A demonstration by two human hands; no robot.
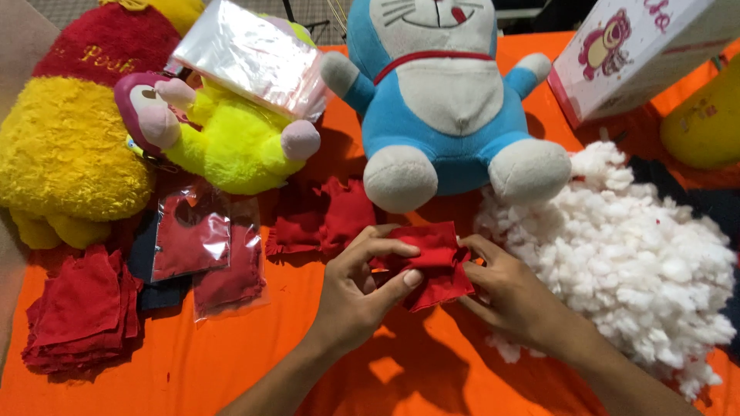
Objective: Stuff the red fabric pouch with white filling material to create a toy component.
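Both of my hands hold a small red fabric piece (435,262) just above the orange cloth (231,362). My left hand (362,289) pinches its left side between thumb and fingers. My right hand (505,293) grips its right edge. Directly beyond the fabric sits a blue and white plush cat (443,100). A big pile of white stuffing (640,246) lies to the right, touching my right wrist. More red fabric pieces (327,219) lie just behind my left hand.
A yellow-green and pink plush (223,135) and a large yellow and red plush bear (69,139) sit at the left. Clear bags (250,54), bagged red pieces (193,239), a stack of red cloth (81,308), a white and pink box (624,54).
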